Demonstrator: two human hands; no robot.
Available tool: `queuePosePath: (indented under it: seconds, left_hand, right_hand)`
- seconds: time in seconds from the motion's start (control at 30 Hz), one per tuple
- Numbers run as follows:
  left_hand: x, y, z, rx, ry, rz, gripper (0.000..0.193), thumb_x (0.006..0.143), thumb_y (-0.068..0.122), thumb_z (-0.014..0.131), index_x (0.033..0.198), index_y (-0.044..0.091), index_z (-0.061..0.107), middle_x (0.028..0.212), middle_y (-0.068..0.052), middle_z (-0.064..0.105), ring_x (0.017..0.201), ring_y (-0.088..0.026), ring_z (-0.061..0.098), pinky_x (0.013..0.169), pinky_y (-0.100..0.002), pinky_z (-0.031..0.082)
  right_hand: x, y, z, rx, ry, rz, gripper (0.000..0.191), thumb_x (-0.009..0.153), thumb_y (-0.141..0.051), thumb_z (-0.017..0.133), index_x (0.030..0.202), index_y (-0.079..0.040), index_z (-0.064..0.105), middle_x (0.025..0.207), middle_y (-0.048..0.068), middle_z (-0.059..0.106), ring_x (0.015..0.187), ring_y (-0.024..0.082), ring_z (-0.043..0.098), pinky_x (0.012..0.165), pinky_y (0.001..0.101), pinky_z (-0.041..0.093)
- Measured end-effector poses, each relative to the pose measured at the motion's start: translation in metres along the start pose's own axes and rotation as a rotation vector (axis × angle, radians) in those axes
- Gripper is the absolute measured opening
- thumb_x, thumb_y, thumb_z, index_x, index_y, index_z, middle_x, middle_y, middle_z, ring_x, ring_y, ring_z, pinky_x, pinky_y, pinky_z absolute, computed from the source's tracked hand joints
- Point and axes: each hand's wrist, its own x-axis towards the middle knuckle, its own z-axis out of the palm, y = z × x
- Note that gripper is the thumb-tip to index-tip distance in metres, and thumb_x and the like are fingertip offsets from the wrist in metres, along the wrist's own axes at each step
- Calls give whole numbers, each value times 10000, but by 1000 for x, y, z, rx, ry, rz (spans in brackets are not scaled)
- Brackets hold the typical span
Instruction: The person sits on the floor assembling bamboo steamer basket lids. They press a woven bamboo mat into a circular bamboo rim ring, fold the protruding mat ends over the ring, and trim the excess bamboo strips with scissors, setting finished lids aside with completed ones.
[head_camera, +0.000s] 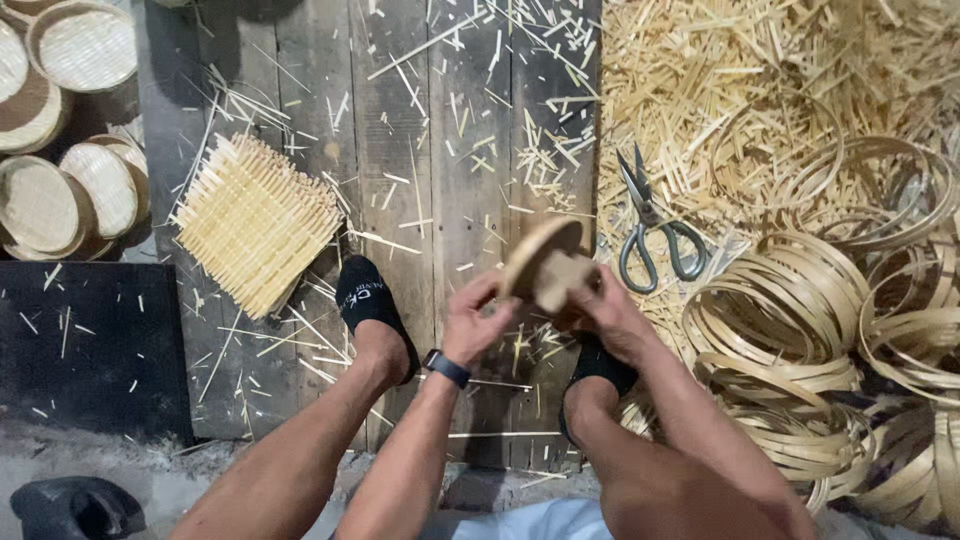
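My left hand (472, 318) and my right hand (605, 312) meet in front of me, both gripping a round wooden form (541, 262) with a blocky wooden handle. It is tilted, its disc edge pointing up and left. A dark watch (446, 367) sits on my left wrist. Both hands hover above the plank floor (440, 150), between my feet in black socks (366, 300). What lies under the form is hidden by my fingers.
A square woven bamboo mat (255, 220) lies left of my left foot. Grey-handled scissors (652, 230) rest on bamboo strips to the right. Bamboo hoops (800, 320) pile at right, finished round baskets (70, 150) at far left. Splinters litter the planks.
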Motion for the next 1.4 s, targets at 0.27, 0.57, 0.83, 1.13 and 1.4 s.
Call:
queuePosePath:
  seconds: [0.27, 0.57, 0.83, 1.13, 1.4]
  left_hand:
    - [35, 79, 35, 129, 12, -83, 437, 1022, 424, 565, 1267, 90, 706, 978, -155, 766, 919, -233, 751, 771, -355, 594]
    - [65, -70, -38, 271, -13, -193, 432, 1021, 385, 570, 1095, -2, 747, 853, -212, 740, 778, -262, 697, 702, -408, 559]
    - [122, -57, -77, -13, -34, -632, 422, 893, 285, 750, 1238, 62, 655, 1021, -118, 767, 903, -204, 753, 797, -356, 617]
    - [80, -27, 32, -392, -229, -532, 561, 926, 289, 721, 1396, 111, 472, 918, -101, 708, 758, -157, 656, 684, -314, 562]
    - [92, -58, -53, -176, 203, -187, 309, 897, 221, 784, 1114, 9, 727, 991, -112, 760, 943, -213, 701, 860, -350, 568]
  right_hand:
    - [17, 24, 29, -52, 283, -267, 655, 794, -219, 833, 1268, 20, 449, 1130, 166, 594, 965, 219, 638, 810, 359, 570]
    - [-1, 9, -18, 250, -30, -227, 456, 824, -213, 709, 1204, -28, 538, 1008, 63, 637, 896, 166, 671, 795, 339, 589]
    - [2, 29, -56, 73, 51, -307, 381, 867, -174, 694, 1192, -2, 596, 905, 88, 650, 789, 188, 647, 697, 339, 563]
    - [10, 7, 4, 427, -118, -202, 603, 871, -239, 672, 1404, -9, 508, 1298, 119, 638, 1189, 237, 635, 1015, 373, 527]
    - [44, 6, 25, -230, 150, -83, 355, 987, -235, 615, 1150, 80, 632, 1003, 220, 714, 844, 322, 724, 728, 434, 632]
